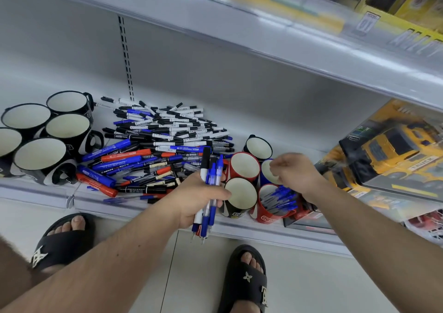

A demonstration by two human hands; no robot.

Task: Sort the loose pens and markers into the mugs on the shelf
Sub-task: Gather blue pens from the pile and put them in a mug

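Note:
A big heap of loose pens and markers (163,145) in blue, black, white and red lies on the white shelf (148,211). My left hand (194,200) grips a bundle of blue pens and one black-capped marker (208,190), held upright at the shelf's front edge. My right hand (292,171) hovers over the right cluster of mugs with its fingers loosely curled and nothing in them. Just below it, a red mug (268,214) holds several blue pens. Beside it stand a black mug (239,195), another red mug (243,166) and a blue mug (267,172), all without pens.
Several black mugs (40,154) with white insides stand at the left of the shelf. Boxed yellow toy trucks (393,149) fill the right end. An upper shelf (287,56) overhangs. My two feet in black slides (247,279) stand on the floor below.

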